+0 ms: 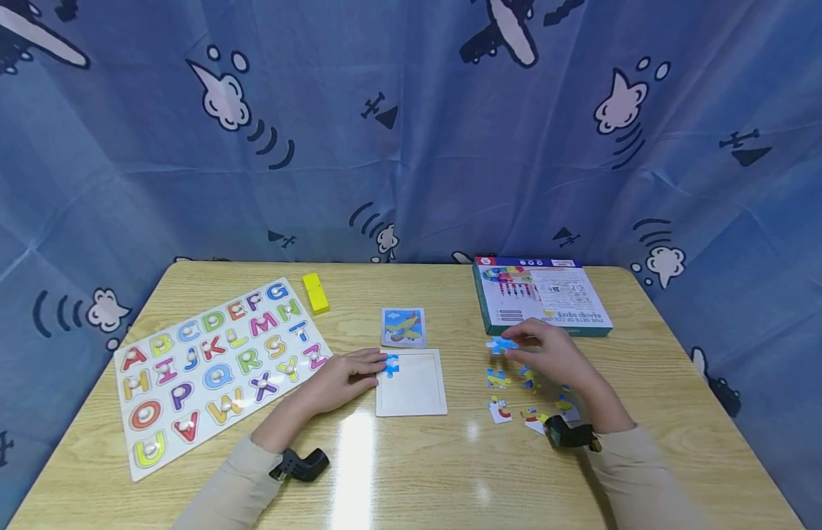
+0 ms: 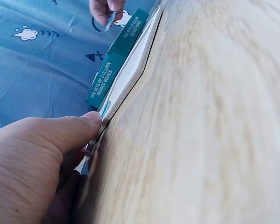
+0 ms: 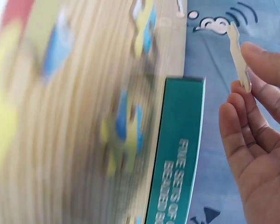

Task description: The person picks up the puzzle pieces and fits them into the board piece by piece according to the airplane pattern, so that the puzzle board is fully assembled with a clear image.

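At centre, my straight-fingered left hand presumably steadies the puzzle tray; right of centre, my right hand pinches a blue jigsaw piece, its print uncovered.

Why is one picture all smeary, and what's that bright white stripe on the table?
Right wrist view: the loose puzzle pieces are smeared, probably by motion, while the piece in the right hand looks sharper; head view: the stripe looks like glare off the tabletop; left wrist view: the tabletop looks blurry at right.
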A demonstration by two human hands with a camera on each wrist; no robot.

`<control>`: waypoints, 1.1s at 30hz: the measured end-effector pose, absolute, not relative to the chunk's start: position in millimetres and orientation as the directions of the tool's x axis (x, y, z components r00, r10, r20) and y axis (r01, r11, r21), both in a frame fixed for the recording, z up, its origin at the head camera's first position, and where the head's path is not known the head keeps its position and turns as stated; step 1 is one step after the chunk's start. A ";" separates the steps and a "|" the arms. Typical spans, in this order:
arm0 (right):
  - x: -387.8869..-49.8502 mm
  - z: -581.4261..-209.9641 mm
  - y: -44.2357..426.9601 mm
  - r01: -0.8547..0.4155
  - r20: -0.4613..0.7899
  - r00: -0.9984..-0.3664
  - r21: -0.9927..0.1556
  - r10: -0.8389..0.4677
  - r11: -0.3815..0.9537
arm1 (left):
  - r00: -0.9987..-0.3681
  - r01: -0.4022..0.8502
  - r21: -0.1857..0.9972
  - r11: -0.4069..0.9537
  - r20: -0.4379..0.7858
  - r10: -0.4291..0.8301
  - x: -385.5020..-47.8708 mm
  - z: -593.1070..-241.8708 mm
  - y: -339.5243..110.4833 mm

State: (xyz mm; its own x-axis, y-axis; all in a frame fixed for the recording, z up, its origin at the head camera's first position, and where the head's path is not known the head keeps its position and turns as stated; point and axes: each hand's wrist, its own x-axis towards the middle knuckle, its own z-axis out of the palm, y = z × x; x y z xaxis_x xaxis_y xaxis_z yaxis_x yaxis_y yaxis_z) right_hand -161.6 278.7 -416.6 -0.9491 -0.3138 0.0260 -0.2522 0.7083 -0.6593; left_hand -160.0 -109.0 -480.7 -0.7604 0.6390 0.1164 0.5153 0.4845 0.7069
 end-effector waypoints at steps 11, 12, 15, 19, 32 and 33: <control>-159.8 -414.8 235.6 -0.321 0.071 -0.918 -0.707 -0.389 0.630 | -0.762 0.508 0.710 0.487 0.107 0.639 -159.8 -480.7 -108.9; -160.1 -414.9 231.7 -0.330 0.074 -0.914 -0.707 -0.399 0.625 | -0.761 0.509 0.709 0.488 0.107 0.639 -159.8 -480.5 -108.9; -160.9 -415.2 219.3 -0.356 0.083 -0.901 -0.702 -0.426 0.617 | -0.762 0.512 0.704 0.493 0.106 0.639 -159.8 -480.4 -108.7; -162.2 -415.4 202.5 -0.368 0.087 -0.892 -0.710 -0.444 0.600 | -0.764 0.512 0.700 0.498 0.104 0.637 -159.2 -480.2 -108.4; -164.9 -431.0 163.7 -0.345 0.069 -0.897 -0.728 -0.437 0.593 | -0.760 0.528 0.686 0.501 0.118 0.640 -158.4 -478.2 -108.0; -164.9 -432.4 161.6 -0.351 0.073 -0.894 -0.726 -0.441 0.591 | -0.759 0.528 0.686 0.501 0.118 0.640 -158.5 -478.4 -108.1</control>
